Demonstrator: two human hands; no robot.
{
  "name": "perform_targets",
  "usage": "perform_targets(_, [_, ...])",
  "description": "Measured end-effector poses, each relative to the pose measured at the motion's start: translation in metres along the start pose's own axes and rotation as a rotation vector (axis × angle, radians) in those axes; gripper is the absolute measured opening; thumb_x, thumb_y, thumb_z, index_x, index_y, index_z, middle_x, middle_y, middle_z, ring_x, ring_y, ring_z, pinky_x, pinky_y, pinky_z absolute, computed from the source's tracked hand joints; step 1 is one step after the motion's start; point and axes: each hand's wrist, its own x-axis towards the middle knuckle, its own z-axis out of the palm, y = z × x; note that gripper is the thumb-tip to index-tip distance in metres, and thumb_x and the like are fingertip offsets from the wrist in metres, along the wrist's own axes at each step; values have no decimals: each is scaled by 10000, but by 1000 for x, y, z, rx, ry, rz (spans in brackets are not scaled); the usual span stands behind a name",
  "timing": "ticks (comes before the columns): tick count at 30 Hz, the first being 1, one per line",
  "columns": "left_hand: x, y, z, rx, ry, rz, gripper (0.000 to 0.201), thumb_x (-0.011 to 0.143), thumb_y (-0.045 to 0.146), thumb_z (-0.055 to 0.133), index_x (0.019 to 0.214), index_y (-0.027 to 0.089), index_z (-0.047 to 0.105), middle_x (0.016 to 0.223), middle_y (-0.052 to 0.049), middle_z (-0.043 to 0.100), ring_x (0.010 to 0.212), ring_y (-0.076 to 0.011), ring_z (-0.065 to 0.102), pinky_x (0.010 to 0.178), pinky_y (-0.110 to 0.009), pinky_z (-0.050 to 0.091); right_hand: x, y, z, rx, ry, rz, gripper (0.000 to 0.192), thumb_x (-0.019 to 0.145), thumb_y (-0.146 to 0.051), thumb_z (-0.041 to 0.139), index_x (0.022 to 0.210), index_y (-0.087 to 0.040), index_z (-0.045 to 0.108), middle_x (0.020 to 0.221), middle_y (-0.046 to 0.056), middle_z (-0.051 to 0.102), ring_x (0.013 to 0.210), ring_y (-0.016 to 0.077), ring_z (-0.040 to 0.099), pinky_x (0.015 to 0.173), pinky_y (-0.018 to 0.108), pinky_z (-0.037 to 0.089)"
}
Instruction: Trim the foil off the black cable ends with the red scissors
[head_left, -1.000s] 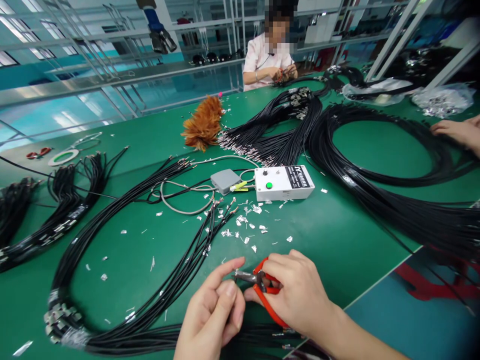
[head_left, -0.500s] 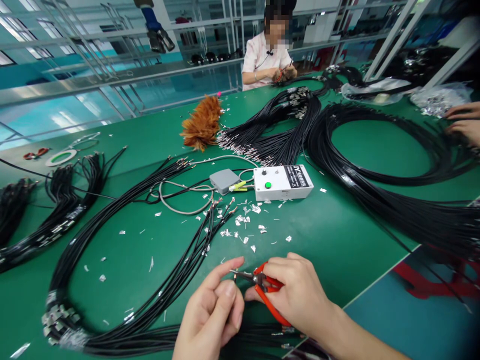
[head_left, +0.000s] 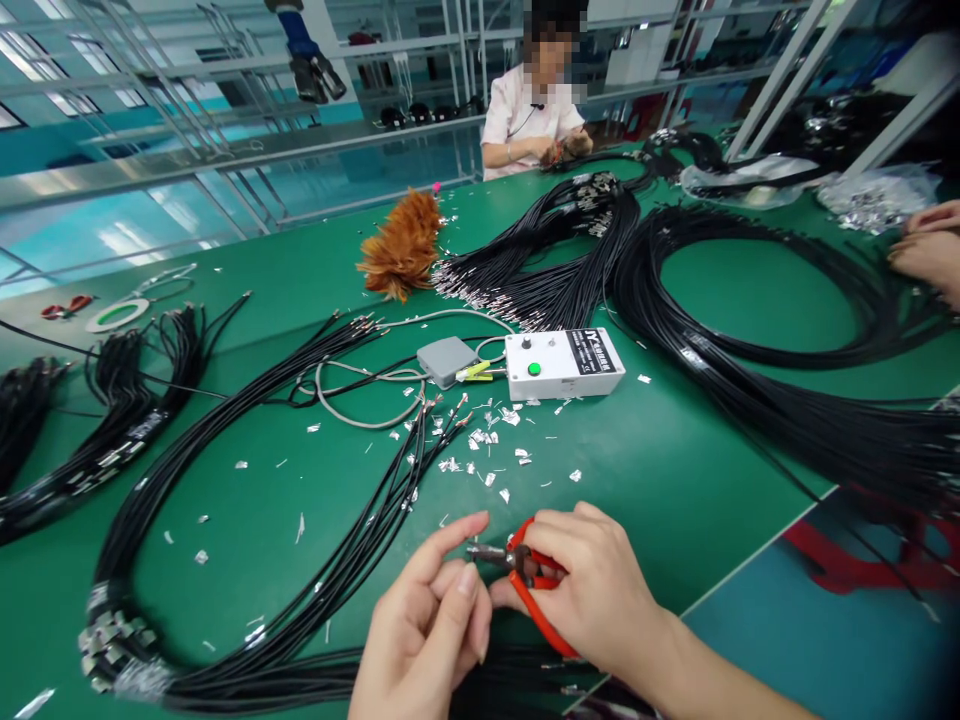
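My left hand is closed in a pinch, thumb against curled fingers and the index finger stretched toward the cutter tips. Between them is the end of a thin black cable, mostly hidden by the fingers. My right hand is wrapped around red-handled wire cutters, whose jaws point left and meet the cable end just above my left thumb. From under my hands a bundle of black cables runs left, loops round and comes back with stripped ends near the middle of the green table.
Behind the scraps of foil stand a white box with a green button and a grey block. Large black cable coils lie right, an orange feather duster at the back. A co-worker sits opposite; another's hands are at right.
The cutters' jaws have turned slightly and now cover the cable tip that showed between them and my left fingers. Both hands otherwise stay nearly in place.
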Motion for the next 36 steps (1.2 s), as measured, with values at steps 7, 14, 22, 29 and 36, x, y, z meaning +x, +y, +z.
perform_targets(7, [1, 1, -2, 38, -16, 2, 628, 793, 480, 610, 1275, 102, 470, 537, 20, 409, 513, -59, 289, 492, -158, 156, 0, 2, 5, 18, 15, 7, 395, 751, -450, 682, 569, -147, 504, 548, -43, 477, 515, 81, 363, 597, 270, 205])
perform_targets(14, [0, 3, 3, 135, -12, 31, 619, 804, 466, 571, 1268, 80, 435, 535, 31, 422, 500, -68, 288, 481, -198, 139, 2, 4, -11, 215, -145, 261, 456, 706, -534, 688, 594, -145, 478, 571, -33, 456, 544, 90, 343, 562, 244, 228])
perform_targets(22, [-5, 3, 8, 267, 16, 102, 570, 842, 427, 505, 1291, 86, 418, 564, 33, 433, 547, -97, 371, 536, -242, 231, 4, 10, -21, -123, 30, -86, 339, 734, -459, 692, 657, -167, 539, 637, -38, 534, 588, 119, 432, 619, 279, 192])
perform_targets(29, [-5, 2, 5, 244, -13, 79, 584, 855, 432, 491, 1310, 80, 392, 572, 29, 442, 554, -101, 366, 551, -245, 247, 5, 10, -20, -190, 48, -174, 333, 802, -432, 633, 625, -171, 523, 606, -44, 515, 551, 119, 395, 605, 280, 174])
perform_targets(36, [-8, 4, 8, 299, -4, 101, 545, 873, 406, 459, 1312, 90, 402, 576, 29, 433, 552, -104, 364, 536, -259, 221, 5, 8, -29, -252, 33, -200, 357, 844, -415, 582, 597, -169, 506, 564, -36, 491, 518, 126, 355, 596, 280, 161])
